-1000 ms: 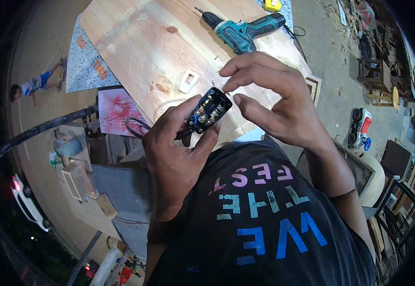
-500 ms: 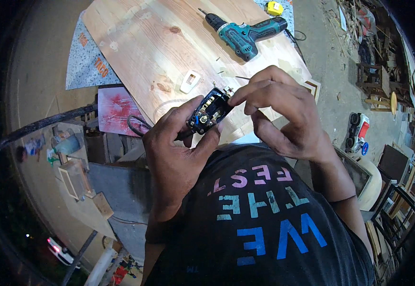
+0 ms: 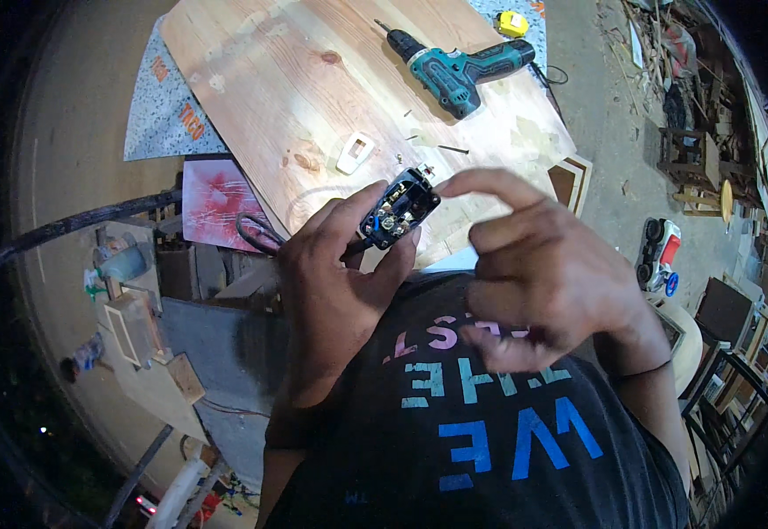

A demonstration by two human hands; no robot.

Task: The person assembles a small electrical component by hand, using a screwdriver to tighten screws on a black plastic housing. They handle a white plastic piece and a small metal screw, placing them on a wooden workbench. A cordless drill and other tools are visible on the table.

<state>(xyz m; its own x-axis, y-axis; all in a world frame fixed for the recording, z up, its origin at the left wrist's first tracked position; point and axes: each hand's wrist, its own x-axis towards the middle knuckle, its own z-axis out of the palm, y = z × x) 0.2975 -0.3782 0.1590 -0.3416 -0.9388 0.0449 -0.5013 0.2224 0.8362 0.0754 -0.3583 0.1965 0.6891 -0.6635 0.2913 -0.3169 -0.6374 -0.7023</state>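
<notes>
My left hand (image 3: pixel 335 260) is closed round an opened black electrical housing (image 3: pixel 401 207), held by its sides between fingers and thumb. Brass terminals and a bit of blue wire show inside it. A dark cable (image 3: pixel 259 233) loops out beside the left hand. My right hand (image 3: pixel 547 273) has its index finger stretched to the housing's right edge. Its thumb hangs apart, the other fingers are bent, and I see nothing in it. A white cover piece with a cut-out (image 3: pixel 355 153) lies on the wooden board (image 3: pixel 260 79) beyond. A thin nail-like piece (image 3: pixel 453 149) lies near it.
A teal cordless drill (image 3: pixel 454 72) lies on the board, with a yellow tape measure (image 3: pixel 513 23) behind it. Off to the right on the ground stands a red and white toy vehicle (image 3: pixel 662 254). A wooden frame (image 3: pixel 571 181) sits by the board's right corner.
My right hand has swung lower and nearer my body, thumb dropping away, while its index finger stays by the housing. The housing has shifted slightly right in view.
</notes>
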